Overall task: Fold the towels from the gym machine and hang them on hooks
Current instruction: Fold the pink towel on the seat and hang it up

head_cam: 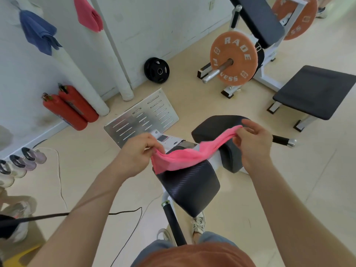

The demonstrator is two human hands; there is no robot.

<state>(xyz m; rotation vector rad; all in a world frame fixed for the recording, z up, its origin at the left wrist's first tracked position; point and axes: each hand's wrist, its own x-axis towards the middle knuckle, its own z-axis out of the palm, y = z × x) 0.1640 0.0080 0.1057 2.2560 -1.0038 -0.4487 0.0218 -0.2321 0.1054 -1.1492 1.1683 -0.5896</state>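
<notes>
A pink towel (185,155) stretches between my two hands above the black pads of a gym machine (188,187). My left hand (136,153) pinches the towel's left end with curled fingers. My right hand (252,139) pinches its right end, a little higher. The towel's middle sags onto the nearer pad. On the white wall at the top left hang a folded blue towel (38,33) and a folded pink towel (88,16); their hooks are hidden by the cloth.
Two red fire extinguishers (71,106) lean at the wall. A perforated metal plate (142,116) and a black weight plate (156,70) lie on the floor. An orange-plated barbell machine (234,58) and a black bench (312,91) stand at the right. Cables (59,176) cross the floor.
</notes>
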